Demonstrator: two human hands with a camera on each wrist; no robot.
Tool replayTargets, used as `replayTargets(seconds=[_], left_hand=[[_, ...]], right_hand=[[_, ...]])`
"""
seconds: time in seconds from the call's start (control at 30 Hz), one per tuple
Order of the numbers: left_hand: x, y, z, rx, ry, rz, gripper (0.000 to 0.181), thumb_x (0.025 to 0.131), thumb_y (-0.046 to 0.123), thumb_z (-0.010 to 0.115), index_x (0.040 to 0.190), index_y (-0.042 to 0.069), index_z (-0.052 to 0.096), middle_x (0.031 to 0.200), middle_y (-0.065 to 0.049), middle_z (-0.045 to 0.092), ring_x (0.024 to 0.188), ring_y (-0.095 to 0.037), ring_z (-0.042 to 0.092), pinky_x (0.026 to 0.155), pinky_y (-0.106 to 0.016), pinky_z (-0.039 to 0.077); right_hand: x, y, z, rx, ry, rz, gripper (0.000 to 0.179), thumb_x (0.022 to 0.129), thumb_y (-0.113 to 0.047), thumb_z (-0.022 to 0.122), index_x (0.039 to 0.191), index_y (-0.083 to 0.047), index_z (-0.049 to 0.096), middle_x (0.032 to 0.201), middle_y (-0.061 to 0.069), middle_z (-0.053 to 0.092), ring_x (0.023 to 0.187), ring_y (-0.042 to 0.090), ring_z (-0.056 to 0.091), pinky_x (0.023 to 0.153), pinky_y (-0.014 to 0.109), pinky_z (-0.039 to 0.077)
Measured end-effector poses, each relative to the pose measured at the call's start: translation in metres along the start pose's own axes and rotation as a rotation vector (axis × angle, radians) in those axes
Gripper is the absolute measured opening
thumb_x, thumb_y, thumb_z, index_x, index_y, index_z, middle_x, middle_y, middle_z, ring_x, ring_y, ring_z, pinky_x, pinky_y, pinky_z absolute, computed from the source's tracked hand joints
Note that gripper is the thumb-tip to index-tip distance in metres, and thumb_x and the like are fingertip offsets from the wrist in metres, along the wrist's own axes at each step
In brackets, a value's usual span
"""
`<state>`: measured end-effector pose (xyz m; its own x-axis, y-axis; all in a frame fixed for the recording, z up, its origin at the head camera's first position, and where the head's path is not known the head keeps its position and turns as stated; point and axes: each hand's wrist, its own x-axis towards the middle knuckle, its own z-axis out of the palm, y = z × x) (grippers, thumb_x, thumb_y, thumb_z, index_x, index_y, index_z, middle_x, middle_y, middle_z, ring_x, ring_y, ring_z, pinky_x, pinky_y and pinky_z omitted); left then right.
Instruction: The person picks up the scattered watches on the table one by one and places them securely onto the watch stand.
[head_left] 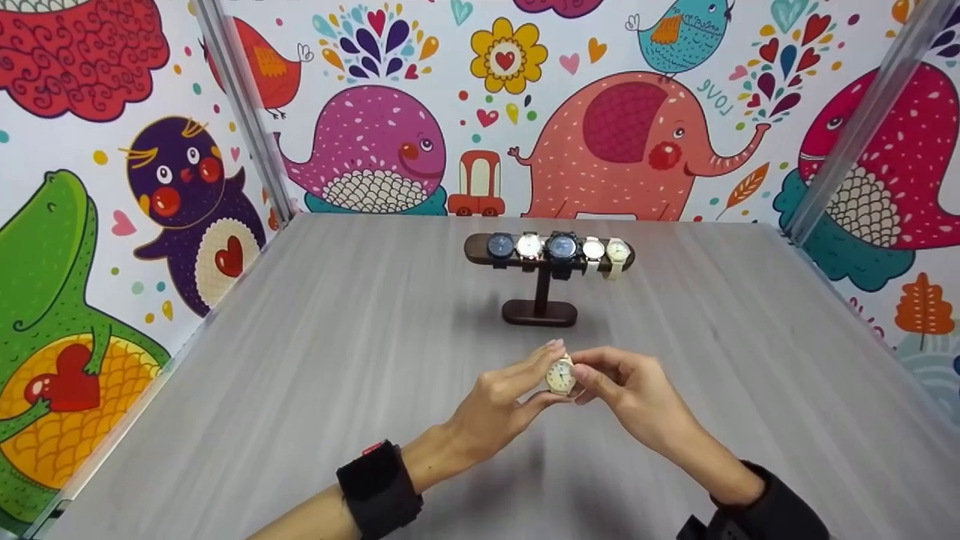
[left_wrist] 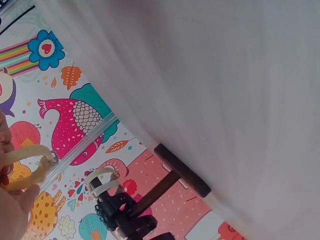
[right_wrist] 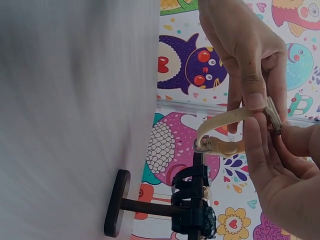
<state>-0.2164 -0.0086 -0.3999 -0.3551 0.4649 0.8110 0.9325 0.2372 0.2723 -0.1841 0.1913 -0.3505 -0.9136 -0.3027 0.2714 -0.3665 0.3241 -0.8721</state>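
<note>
A small wristwatch (head_left: 560,376) with a cream strap is held between both hands above the table, its pale dial facing up toward the head camera. My left hand (head_left: 491,409) grips it from the left, thumb below the case and fingers above. From the other side my right hand (head_left: 634,386) pinches the case edge with thumb and fingers. The right wrist view shows the cream strap (right_wrist: 222,120) hanging as a closed loop with its metal buckle (right_wrist: 201,146) fastened. In the left wrist view the same strap (left_wrist: 30,151) appears at the left edge.
Beyond the hands stands a dark wooden watch stand (head_left: 540,292), with several watches (head_left: 562,245) side by side along its bar. The grey table (head_left: 337,360) is bordered by printed cartoon panels (head_left: 375,150) and metal corner posts (head_left: 247,112).
</note>
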Motion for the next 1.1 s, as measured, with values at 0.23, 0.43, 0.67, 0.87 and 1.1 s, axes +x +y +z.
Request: replayTargets(seconds=[0.23,0.43,0.67,0.87,1.1], left_hand=[[0.000,-0.002,-0.003,0.025,0.005,0.017,0.050,0.084,0.005,0.077,0.127,-0.014,0.060,0.127,-0.028,0.065,0.118,-0.036,0.066,0.100,-0.025,0.053],[0.002,-0.002,-0.001,0.008,-0.006,-0.001,0.050,0.085,0.003,0.075,0.129,-0.013,0.059,0.128,-0.028,0.064,0.119,-0.036,0.065,0.101,-0.026,0.052],[0.006,-0.005,-0.003,0.029,-0.015,0.016,0.048,0.086,0.005,0.075,0.128,-0.014,0.060,0.127,-0.028,0.065,0.120,-0.038,0.065,0.101,-0.027,0.052],[0.010,-0.017,-0.010,0.058,-0.019,-0.015,0.049,0.087,0.008,0.073,0.129,-0.013,0.059,0.129,-0.028,0.063,0.123,-0.039,0.062,0.103,-0.028,0.052],[0.010,-0.045,-0.023,0.076,0.007,-0.150,0.050,0.087,0.006,0.073,0.132,-0.011,0.058,0.132,-0.030,0.060,0.122,-0.040,0.062,0.101,-0.033,0.053]], right_hand=[[0.004,-0.001,0.000,-0.021,-0.017,0.021,0.027,0.098,-0.010,0.062,0.116,0.010,0.067,0.101,0.023,0.074,0.075,0.007,0.071,0.075,0.024,0.062],[0.004,0.000,-0.002,-0.023,-0.012,0.020,0.026,0.098,-0.008,0.061,0.115,0.011,0.067,0.101,0.024,0.074,0.075,0.007,0.071,0.074,0.024,0.061],[0.008,0.002,-0.003,-0.047,-0.006,-0.002,0.025,0.098,-0.009,0.062,0.115,0.009,0.067,0.103,0.023,0.074,0.076,0.010,0.071,0.073,0.025,0.062],[0.024,0.003,-0.011,-0.206,0.067,-0.054,0.022,0.096,-0.012,0.066,0.113,0.002,0.070,0.100,0.015,0.076,0.076,0.014,0.070,0.070,0.022,0.059],[0.055,0.023,-0.035,-0.539,0.263,-0.325,0.024,0.089,0.003,0.070,0.113,0.005,0.067,0.109,0.019,0.071,0.090,0.031,0.071,0.076,0.039,0.063]])
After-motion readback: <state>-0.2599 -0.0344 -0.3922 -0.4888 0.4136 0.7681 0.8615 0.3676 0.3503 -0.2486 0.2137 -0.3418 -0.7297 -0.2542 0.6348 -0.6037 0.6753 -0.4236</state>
